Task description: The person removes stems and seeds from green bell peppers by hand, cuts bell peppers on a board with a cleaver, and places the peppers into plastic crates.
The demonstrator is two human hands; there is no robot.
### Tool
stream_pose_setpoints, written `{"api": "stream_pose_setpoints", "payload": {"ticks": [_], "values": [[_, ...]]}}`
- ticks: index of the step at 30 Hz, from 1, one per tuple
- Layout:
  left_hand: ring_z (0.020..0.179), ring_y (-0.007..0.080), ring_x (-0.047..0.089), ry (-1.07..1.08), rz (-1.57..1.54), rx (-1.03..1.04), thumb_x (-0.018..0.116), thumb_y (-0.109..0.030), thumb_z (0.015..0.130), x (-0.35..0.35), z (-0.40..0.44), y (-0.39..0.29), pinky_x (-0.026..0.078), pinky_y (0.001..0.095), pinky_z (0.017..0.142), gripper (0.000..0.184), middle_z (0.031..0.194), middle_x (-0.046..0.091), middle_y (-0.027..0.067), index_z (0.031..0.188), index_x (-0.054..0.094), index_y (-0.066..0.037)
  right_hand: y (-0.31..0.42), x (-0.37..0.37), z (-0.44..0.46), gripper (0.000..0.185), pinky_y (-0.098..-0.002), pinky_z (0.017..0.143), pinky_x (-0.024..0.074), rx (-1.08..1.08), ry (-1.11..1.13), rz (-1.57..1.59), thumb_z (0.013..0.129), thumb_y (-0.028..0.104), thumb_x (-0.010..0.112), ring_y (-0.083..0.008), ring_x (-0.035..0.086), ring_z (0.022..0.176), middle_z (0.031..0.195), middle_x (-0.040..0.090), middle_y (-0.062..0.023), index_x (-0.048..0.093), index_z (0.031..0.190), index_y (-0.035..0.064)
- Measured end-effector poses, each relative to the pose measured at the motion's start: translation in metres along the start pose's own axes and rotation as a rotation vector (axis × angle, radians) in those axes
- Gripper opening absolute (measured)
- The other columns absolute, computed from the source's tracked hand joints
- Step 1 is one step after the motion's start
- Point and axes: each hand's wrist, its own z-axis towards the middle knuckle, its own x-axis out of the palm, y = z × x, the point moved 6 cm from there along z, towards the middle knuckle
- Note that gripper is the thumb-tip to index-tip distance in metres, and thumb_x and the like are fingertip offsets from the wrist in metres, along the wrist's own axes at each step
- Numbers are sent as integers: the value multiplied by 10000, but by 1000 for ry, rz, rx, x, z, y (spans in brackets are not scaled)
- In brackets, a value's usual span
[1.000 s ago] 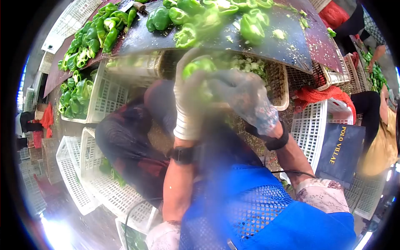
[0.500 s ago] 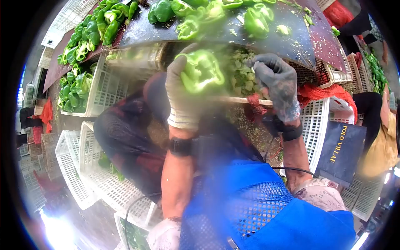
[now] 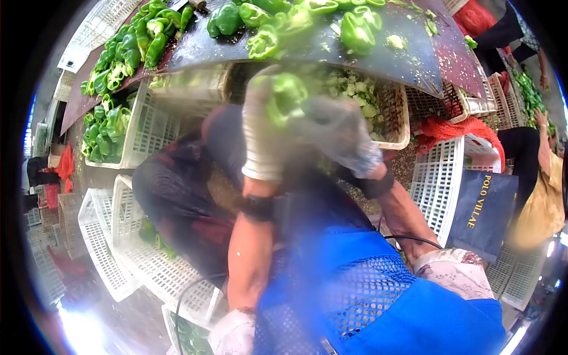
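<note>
My left hand (image 3: 260, 133), in a grey and white glove, is wrapped round a green bell pepper (image 3: 287, 97) that has been cut open. The pepper is held up below the near edge of the dark work board (image 3: 266, 52). My right hand (image 3: 340, 133), in a stained grey glove, is against the pepper's right side; its fingers are smeared by motion and whatever is in them cannot be made out. Behind the hands, a crate (image 3: 403, 127) holds pale green pepper scraps (image 3: 358, 89). Cut peppers (image 3: 358, 32) and a whole-looking pepper (image 3: 225, 21) lie on the board.
Heaped green peppers (image 3: 127, 50) cover the board's left end. White crates (image 3: 142, 130) stand at the left, one with peppers (image 3: 106, 133) in it. Red netting (image 3: 461, 137) drapes over a white crate (image 3: 438, 183) at the right. Another person (image 3: 541, 201) is at far right.
My right hand has moved left and inward from the crate's right side to the pepper. The pepper has tilted in my left hand, and the scrap crate's right corner is now visible.
</note>
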Motion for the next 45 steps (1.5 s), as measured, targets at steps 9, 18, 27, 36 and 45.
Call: {"api": "stream_pose_setpoints", "payload": {"ticks": [9,18,27,36,45], "values": [[1033,290,636,51,-72,-6,557,-413,943,-9,8,6,550,456,866,524,1116,642,136,1269,536,-4,-19,-66,-31,300,-353,669,534,-331,-749,-459,893,158,647,-235,644,777,939,674,-123,638,1169,41],[893,176,589,-302,634,357,707,-232,867,-11,-15,-83,557,304,673,355,1060,589,60,1198,625,-132,7,-47,-20,309,-409,962,478,-310,-620,-284,933,204,609,-330,602,1091,1173,635,-189,626,1184,23],[1302,327,477,-769,1858,202,623,-351,937,-232,-159,-324,359,370,1079,587,1407,506,217,1398,467,-22,-127,-122,77,337,-447,860,535,28,-337,-1005,942,180,518,-296,628,991,1084,643,-170,597,1219,5],[1296,383,449,-452,777,303,565,-452,937,-113,-61,-187,394,515,1007,631,1481,415,172,1455,403,-129,-91,-99,74,207,-487,503,496,-223,-749,-665,859,180,567,-253,605,678,892,619,-165,585,1006,35],[1171,250,564,47,-290,-304,537,-403,971,27,-26,-33,437,409,1026,502,1280,591,117,1360,519,-86,68,25,1,139,-347,557,435,-445,-666,-1347,827,161,527,-213,559,680,782,564,-89,583,882,46]]}}
